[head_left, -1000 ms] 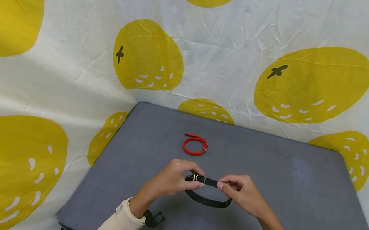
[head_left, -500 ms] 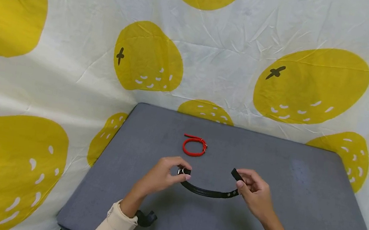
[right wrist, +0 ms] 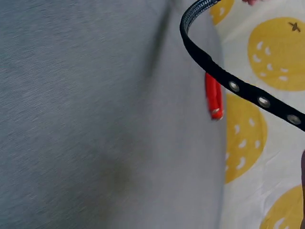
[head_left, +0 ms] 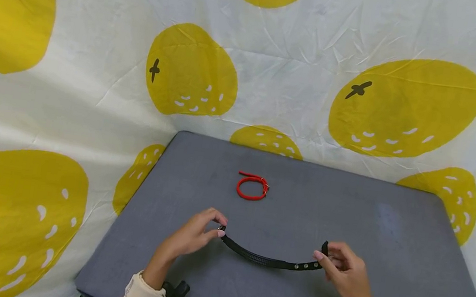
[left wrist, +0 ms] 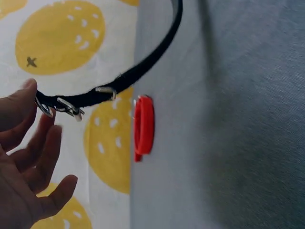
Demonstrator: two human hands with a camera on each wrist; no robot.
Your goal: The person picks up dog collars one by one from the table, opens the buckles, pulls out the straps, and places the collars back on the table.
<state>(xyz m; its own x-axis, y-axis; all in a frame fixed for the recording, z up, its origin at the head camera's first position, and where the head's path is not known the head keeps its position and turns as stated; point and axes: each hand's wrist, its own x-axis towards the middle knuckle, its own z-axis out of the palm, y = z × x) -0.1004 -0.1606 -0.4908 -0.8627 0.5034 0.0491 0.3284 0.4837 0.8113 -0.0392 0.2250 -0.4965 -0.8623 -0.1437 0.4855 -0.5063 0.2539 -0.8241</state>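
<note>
A black collar hangs in a shallow curve between both hands, above the table. My left hand pinches its buckle end; metal rings and a buckle show close to the thumb in the left wrist view, with the lower fingers spread loosely. At the other end, my right hand pinches the strap near its tip, which sticks up past the fingers. Metal eyelets line that part of the strap in the right wrist view, where the right hand is mostly out of frame. Behind lies a red collar, buckled into a loop.
The grey-covered table reaches back to a white curtain printed with yellow fruit, which also hangs along the left side. A black strap sits at the left wrist.
The black collar went from a closed loop to a nearly straight strap. My hands moved apart, the left one leftward and the right one rightward. The red collar stayed put.
</note>
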